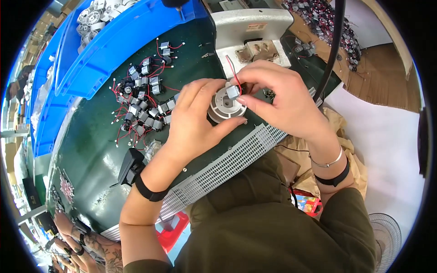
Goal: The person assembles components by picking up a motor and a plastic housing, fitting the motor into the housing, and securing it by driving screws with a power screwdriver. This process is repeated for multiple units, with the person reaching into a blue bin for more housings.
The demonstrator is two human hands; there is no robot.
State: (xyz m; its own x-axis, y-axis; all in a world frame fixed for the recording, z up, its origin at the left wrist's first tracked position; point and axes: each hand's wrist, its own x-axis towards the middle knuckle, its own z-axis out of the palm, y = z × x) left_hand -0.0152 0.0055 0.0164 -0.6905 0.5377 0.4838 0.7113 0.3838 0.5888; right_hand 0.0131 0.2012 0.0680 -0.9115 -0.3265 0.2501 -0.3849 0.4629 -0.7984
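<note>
A round white plastic housing (221, 113) rests on the dark green table top, with my left hand (195, 116) curled round its left and near side. Between thumb and fingers, my right hand (280, 98) pinches a small grey motor (233, 93) just over the housing's middle. Red and dark wires rise from that motor. Whether it touches the housing I cannot tell. To the left of my left hand lies a loose pile of similar small motors (143, 119) with red wires.
Blue bins (114, 41) with white plastic parts stand at the far left. A grey-white machine (252, 27) with a metal fixture (259, 51) is just beyond my hands. More wired motors (323, 27) lie on cardboard at far right. Another person's hand (63, 223) shows at lower left.
</note>
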